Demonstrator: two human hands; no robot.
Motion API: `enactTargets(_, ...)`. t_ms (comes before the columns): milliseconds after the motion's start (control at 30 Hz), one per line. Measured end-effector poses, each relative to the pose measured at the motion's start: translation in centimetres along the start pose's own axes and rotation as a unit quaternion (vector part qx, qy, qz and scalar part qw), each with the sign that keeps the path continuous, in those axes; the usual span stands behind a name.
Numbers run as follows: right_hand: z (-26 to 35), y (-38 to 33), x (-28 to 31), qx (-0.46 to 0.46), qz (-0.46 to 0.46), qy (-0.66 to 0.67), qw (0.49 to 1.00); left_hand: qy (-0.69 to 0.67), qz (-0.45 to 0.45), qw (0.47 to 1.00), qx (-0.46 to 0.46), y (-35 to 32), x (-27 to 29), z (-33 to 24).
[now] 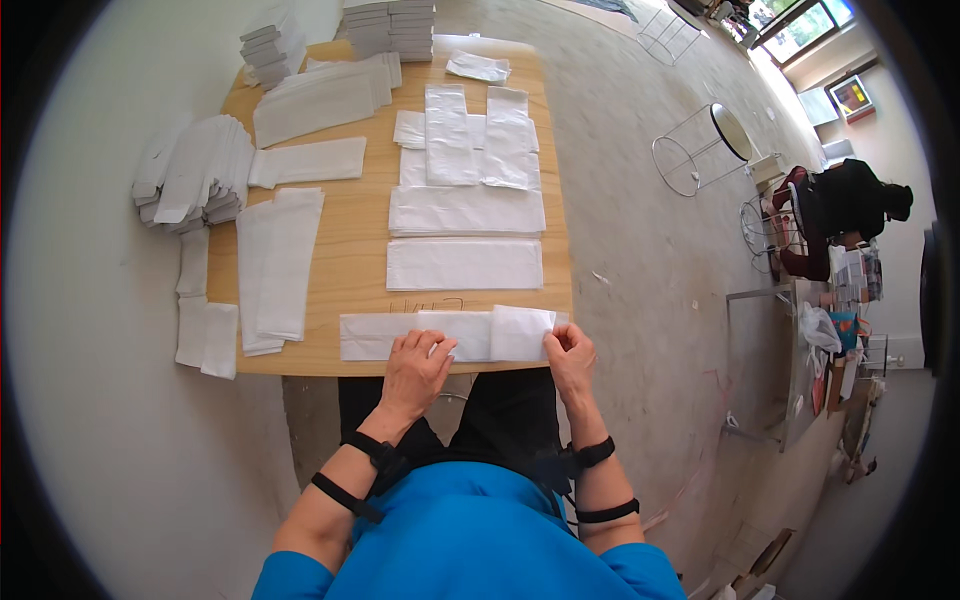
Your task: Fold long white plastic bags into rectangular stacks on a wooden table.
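Tabletop [350, 215] of pale grained wood bears, along its near edge, a flat, layered white strip [375, 338]; the left hand [416, 370], fingers bent, hides part, its grip unclear to me; the right hand [571, 358] pinches the square fold's edge.

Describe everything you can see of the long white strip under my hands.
The long white strip looks like thin paper or soft sheeting, slightly creased. It lies flat, lengthwise along the near edge of the wooden table, with overlapping layers and a squarish panel on top toward the right. Your left hand rests on its middle; your right hand touches the panel's right edge.
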State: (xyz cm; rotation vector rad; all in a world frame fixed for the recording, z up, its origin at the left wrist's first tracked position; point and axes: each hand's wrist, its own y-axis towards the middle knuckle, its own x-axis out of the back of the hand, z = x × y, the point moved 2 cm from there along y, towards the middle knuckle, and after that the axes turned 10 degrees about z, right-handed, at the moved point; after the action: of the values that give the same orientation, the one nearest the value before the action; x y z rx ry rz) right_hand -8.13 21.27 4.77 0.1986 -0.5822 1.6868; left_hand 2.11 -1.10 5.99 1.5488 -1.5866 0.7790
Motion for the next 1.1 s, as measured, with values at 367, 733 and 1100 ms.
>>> enactTargets(367, -1.7, 0.4, 2.0, -0.01, -0.016, 0.0, 1.0, -0.052, 0.035, 0.995, 0.079, 2.0, -3.5, -1.2)
enactTargets(733, -1.4, 0.3, 2.4, -0.04, -0.018, -0.05, 0.998, -0.018, 0.054, 0.996, 0.074, 2.9, -5.2, -0.1)
enactTargets(1100, -1.4, 0.2, 2.2, -0.031, -0.009, -0.036, 0.999, 0.024, 0.055, 0.997, 0.044, 3.2, -5.2, 0.1)
